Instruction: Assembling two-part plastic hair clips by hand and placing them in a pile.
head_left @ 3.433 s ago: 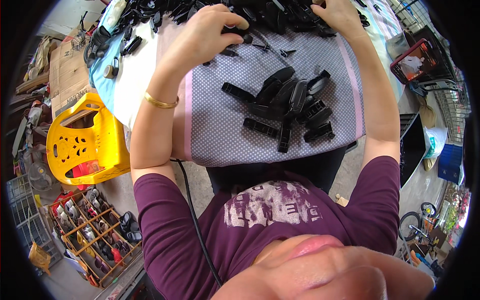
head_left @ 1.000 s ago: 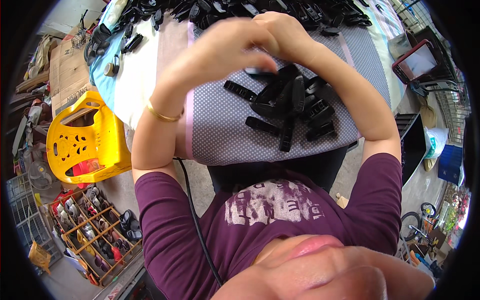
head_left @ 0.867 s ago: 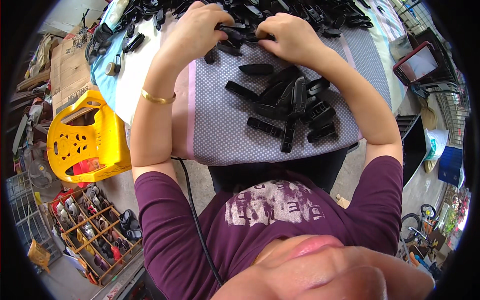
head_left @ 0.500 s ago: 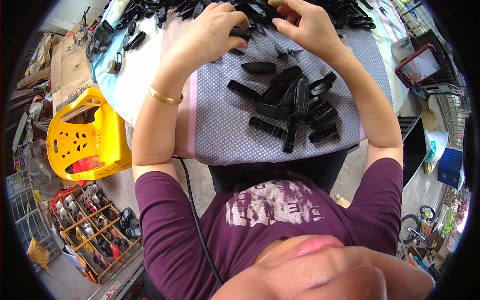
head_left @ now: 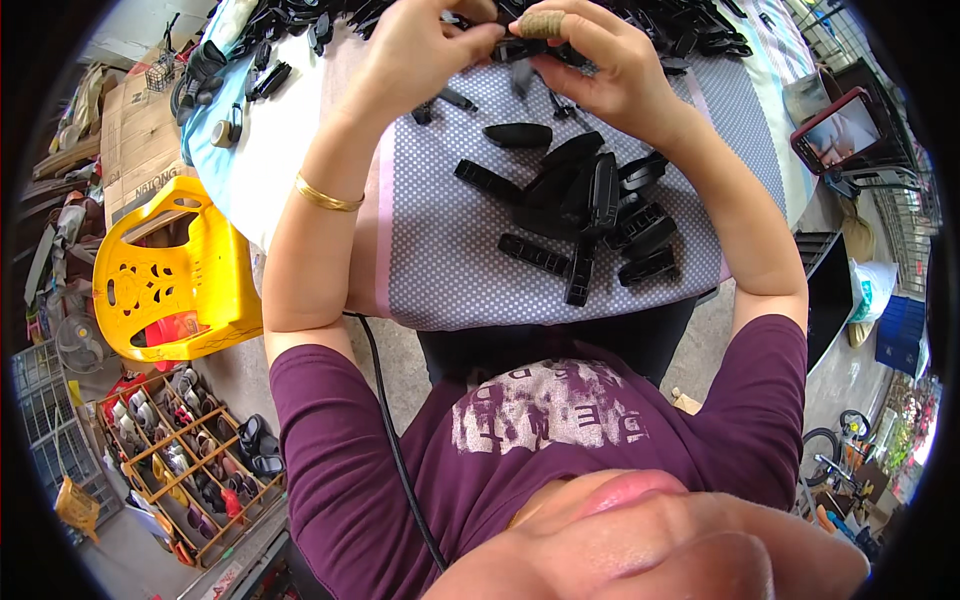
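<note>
At far left a brown cardboard box (head_left: 135, 150) stands behind a yellow plastic chair (head_left: 170, 270); below, a wooden rack (head_left: 185, 470) holds shoes. The left hand (head_left: 425, 45) and right hand (head_left: 600, 60) together pinch a small black plastic part (head_left: 518, 48) above the dotted cloth (head_left: 450, 260). A red phone (head_left: 838, 128) leans far right.

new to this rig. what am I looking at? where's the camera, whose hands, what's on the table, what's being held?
There is no machine: a person works with bare hands. The single view comes from a fisheye camera worn on the head, looking down, so edges bend and the chin shows below. The left hand and right hand meet at the top, together pinching a small black plastic part. On the dotted grey cloth lies a pile of long black plastic pieces. A yellow plastic chair stands at the left, a red-cased phone at the right.
</note>
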Action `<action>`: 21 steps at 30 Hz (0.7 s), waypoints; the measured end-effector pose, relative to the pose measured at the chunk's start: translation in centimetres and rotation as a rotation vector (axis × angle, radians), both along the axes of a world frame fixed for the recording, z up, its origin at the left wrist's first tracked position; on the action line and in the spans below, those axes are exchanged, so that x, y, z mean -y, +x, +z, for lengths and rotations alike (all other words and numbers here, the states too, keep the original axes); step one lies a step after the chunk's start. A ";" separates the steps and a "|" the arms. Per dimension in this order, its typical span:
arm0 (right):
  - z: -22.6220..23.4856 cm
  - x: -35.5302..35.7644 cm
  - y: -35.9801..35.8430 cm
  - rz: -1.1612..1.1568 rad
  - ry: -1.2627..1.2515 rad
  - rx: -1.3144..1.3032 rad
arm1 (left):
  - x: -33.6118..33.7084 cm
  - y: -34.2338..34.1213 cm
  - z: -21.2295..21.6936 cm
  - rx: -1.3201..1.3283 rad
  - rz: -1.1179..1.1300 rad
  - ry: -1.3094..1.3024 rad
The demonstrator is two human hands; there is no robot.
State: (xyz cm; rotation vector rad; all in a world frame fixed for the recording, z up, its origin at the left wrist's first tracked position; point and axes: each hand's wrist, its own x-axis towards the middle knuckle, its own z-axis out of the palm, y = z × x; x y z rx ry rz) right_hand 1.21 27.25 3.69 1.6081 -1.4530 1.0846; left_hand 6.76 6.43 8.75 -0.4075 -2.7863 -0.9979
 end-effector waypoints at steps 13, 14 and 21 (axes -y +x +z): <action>1.1 -1.5 2.8 -0.139 0.097 0.893 | -0.1 -0.4 -1.5 0.320 -0.201 0.923; 1.2 -1.3 3.1 -0.135 0.098 0.892 | 0.2 -0.7 -1.8 0.326 -0.197 0.928; -0.4 0.5 2.3 0.231 -0.250 0.592 | -0.2 0.8 0.6 0.237 -0.066 0.625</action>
